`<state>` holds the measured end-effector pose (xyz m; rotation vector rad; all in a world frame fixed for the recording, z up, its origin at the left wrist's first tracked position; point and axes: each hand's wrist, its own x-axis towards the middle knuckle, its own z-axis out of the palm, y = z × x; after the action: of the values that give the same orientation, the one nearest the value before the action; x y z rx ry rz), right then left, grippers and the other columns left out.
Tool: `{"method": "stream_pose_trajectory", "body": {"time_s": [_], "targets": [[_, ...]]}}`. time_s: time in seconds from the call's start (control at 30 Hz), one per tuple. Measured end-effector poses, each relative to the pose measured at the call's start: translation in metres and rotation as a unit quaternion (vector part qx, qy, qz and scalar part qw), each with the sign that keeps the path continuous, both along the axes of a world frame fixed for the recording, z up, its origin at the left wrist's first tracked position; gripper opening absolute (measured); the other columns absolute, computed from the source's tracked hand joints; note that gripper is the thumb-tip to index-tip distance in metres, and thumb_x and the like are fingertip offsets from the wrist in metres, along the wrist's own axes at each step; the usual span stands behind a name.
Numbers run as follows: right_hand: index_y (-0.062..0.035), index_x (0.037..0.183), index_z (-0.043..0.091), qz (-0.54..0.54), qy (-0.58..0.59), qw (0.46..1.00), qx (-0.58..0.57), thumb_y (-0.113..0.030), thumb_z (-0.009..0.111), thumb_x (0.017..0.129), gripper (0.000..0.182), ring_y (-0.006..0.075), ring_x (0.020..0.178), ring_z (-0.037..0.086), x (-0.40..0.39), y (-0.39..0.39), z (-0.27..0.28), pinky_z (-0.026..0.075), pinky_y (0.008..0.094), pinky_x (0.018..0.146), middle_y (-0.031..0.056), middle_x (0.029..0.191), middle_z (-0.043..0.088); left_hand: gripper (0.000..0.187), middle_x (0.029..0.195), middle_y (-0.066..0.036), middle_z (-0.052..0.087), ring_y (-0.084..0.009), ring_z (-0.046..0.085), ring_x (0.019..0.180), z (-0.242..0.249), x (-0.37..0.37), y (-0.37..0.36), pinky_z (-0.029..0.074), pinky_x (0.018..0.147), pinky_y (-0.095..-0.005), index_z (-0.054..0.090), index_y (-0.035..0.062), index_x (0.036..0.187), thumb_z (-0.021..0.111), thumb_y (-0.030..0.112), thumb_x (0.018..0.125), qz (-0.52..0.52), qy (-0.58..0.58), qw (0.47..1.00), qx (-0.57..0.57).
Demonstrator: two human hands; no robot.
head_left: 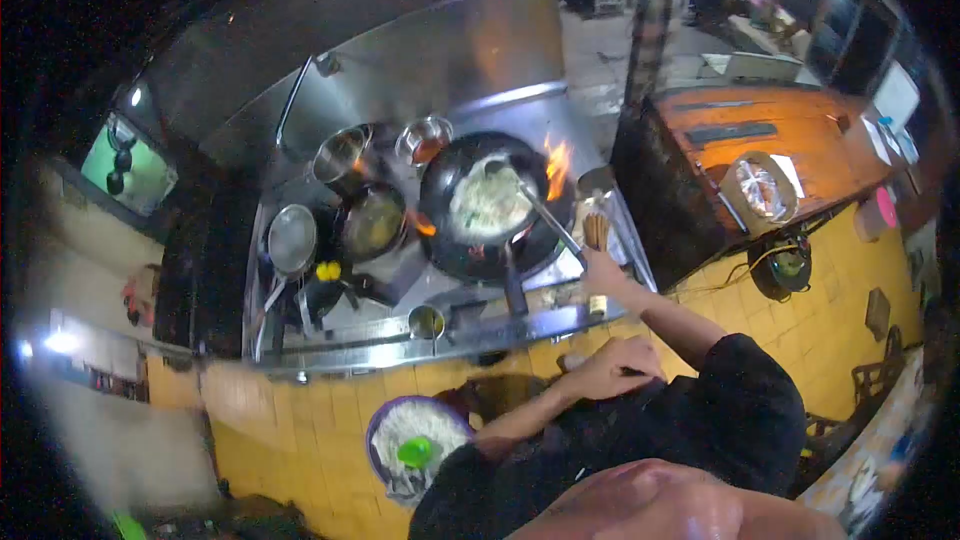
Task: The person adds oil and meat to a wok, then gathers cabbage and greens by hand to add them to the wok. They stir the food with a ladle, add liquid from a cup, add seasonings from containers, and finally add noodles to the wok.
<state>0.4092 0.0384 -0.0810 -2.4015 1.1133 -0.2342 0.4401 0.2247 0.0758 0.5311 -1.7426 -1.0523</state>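
Note:
My right hand (600,273) grips the handle of a long metal ladle (545,215). The ladle's head lies in pale, whitish food (482,208) inside a large black wok (445,255) on the stove. Flames (557,168) rise at the wok's right side, and its handle (514,290) points toward me. A brown object (596,230) shows just beyond my right hand. Close to my body, away from the wok, is my left hand (618,368), with its fingers curled in. Whatever they hold, if anything, is hidden.
Left of the wok are a smaller pan (374,222), metal pots (342,155) and a strainer (292,240). A metal cup (426,322) sits at the stove's front edge. Below stands a purple-rimmed basin (376,440) of white food with a green scoop (415,452). A wooden counter (800,130) is at right.

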Motion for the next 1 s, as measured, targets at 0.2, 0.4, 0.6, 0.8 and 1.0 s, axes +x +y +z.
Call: {"method": "stream_pose_trajectory", "body": {"time_s": [0.2, 0.4, 0.6, 0.8, 1.0], "targets": [[0.0003, 0.082, 0.055, -0.094, -0.207, 0.822, 0.522, -0.006, 0.058, 0.075, 0.01, 0.0139, 0.044, 0.048, 0.006, 0.011, 0.036, 0.038, 0.0315, 0.038, 0.0081, 0.061, 0.056, 0.014, 0.088, -0.008, 0.068, -0.0165, 0.062, 0.08, -0.019, 0.014, 0.012, 0.048, 0.074, -0.0292, 0.066, 0.0016, 0.092, 0.058, 0.01, 0.086, -0.078, -0.006, 0.985, 0.153], [0.0035, 0.107, 0.054, 0.063, -0.088, 0.993, 0.049, -0.017, 0.061, 0.078, 0.037, 0.0351, 0.069, 0.063, -0.01, 0.013, 0.069, 0.048, 0.0401, 0.062, 0.0229, 0.077, 0.062, 0.02, 0.083, -0.003, 0.06, -0.0124, 0.055, 0.079, -0.107, 0.072, 0.071, 0.045, 0.076, -0.0284, 0.059, 0.0007, 0.089, 0.048, 0.018, 0.094, 0.1, 0.12, 0.922, 0.354], [0.0069, 0.115, 0.047, 0.107, -0.036, 0.994, -0.007, -0.016, 0.054, 0.083, 0.04, 0.0425, 0.076, 0.061, 0.015, 0.009, 0.05, 0.049, 0.0473, 0.069, 0.0266, 0.079, 0.061, 0.022, 0.081, -0.002, 0.056, -0.0104, 0.053, 0.079, -0.137, 0.11, 0.134, 0.043, 0.076, -0.0249, 0.055, 0.0029, 0.087, 0.045, 0.021, 0.096, 0.264, 0.122, 0.883, 0.368], [0.0085, 0.118, 0.042, 0.092, 0.119, 0.986, -0.07, -0.014, 0.046, 0.086, 0.039, 0.0449, 0.071, 0.061, 0.044, 0.033, 0.023, 0.05, 0.0484, 0.071, 0.0319, 0.081, 0.059, 0.023, 0.079, -0.003, 0.055, -0.0119, 0.052, 0.077, -0.146, 0.116, 0.146, 0.042, 0.073, -0.026, 0.055, 0.0036, 0.08, 0.046, 0.021, 0.092, 0.33, 0.2, 0.826, 0.41], [0.0051, 0.102, 0.058, 0.046, 0.059, 0.982, 0.171, -0.022, 0.049, 0.085, 0.033, 0.0403, 0.089, 0.06, 0.051, -0.015, 0.055, 0.048, 0.0432, 0.08, 0.0278, 0.094, 0.061, 0.019, 0.077, -0.003, 0.055, -0.0133, 0.052, 0.074, -0.152, 0.111, 0.148, 0.041, 0.069, -0.0263, 0.054, 0.0036, 0.077, 0.046, 0.017, 0.087, 0.361, 0.251, 0.784, 0.438]]}}
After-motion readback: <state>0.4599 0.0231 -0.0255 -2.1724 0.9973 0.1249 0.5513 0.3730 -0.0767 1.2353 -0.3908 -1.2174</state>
